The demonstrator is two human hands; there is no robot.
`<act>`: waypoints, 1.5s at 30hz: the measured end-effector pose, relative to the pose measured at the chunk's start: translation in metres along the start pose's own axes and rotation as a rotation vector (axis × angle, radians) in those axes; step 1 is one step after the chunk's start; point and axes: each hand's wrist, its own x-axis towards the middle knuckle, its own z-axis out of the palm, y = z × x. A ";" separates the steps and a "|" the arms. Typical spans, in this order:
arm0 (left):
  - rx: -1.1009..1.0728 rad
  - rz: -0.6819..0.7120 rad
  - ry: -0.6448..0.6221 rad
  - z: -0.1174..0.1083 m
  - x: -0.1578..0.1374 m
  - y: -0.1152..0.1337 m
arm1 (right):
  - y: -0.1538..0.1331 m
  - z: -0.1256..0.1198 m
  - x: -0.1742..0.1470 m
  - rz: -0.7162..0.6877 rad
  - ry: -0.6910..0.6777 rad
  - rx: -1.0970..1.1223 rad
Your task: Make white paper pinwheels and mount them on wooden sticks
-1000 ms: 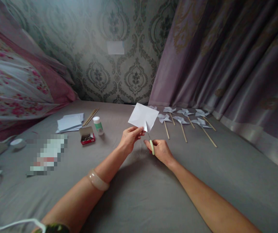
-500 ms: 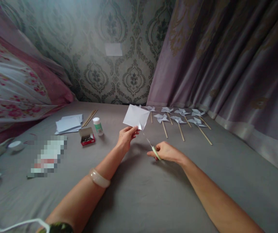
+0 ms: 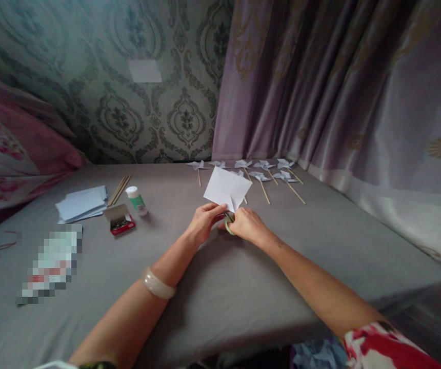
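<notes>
The left hand (image 3: 201,224) pinches the paper (image 3: 226,187), a white square, between thumb and fingers close to its lowest corner, holding it up above the middle of the sheet (image 3: 189,318), the grey cloth that carries everything. The right hand (image 3: 249,225) is closed about the pale green handle of the scissors (image 3: 228,224), just beneath that same corner and very near the left fingertips; how far the blades are apart cannot be told, since the hands and paper cover most of them. A bangle (image 3: 158,285) circles the left forearm, and a red and white patterned sleeve (image 3: 382,348) covers part of the right arm. Behind the paper and to its right, white pinwheels (image 3: 259,177) on thin sticks lie in two loose rows along the sheet's far edge, towards its far right corner by the curtain (image 3: 320,77); the paper partly hides one of them. Left of the hands stands a bottle (image 3: 138,201) with a white cap and green label, with a small red box (image 3: 120,224) just beside it, lid up and small metal pieces inside. Bare sticks (image 3: 118,189) lie near the bottle, next to a stack (image 3: 82,203) of white papers, towards the far left corner.
</notes>
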 end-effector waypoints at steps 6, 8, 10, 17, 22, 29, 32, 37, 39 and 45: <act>0.056 0.014 0.067 -0.001 -0.001 -0.001 | 0.015 0.017 0.009 -0.013 -0.187 0.356; 0.064 0.008 0.087 -0.003 0.001 -0.002 | 0.023 0.023 0.013 0.008 -0.268 0.567; 0.064 0.009 0.089 -0.004 0.002 -0.003 | 0.025 0.026 0.013 0.059 -0.244 0.663; 0.044 0.031 0.093 -0.003 0.004 -0.005 | 0.006 0.022 -0.013 0.003 0.116 0.264; -0.010 0.018 0.102 0.001 0.001 -0.005 | -0.001 0.029 -0.028 -0.008 0.183 -0.029; -0.006 -0.011 0.118 0.003 -0.001 -0.005 | -0.005 0.033 -0.037 -0.053 0.170 -0.179; -0.016 -0.042 0.151 0.003 -0.001 -0.006 | 0.000 0.028 -0.037 -0.068 0.179 -0.181; -0.011 -0.024 0.211 -0.001 0.000 -0.005 | 0.049 0.007 -0.042 0.075 0.110 -0.139; -0.023 -0.016 0.244 -0.003 0.001 -0.005 | 0.081 -0.003 -0.048 0.137 0.102 -0.155; -0.060 -0.019 0.324 -0.010 0.006 -0.006 | 0.166 -0.020 -0.070 0.261 0.097 -0.239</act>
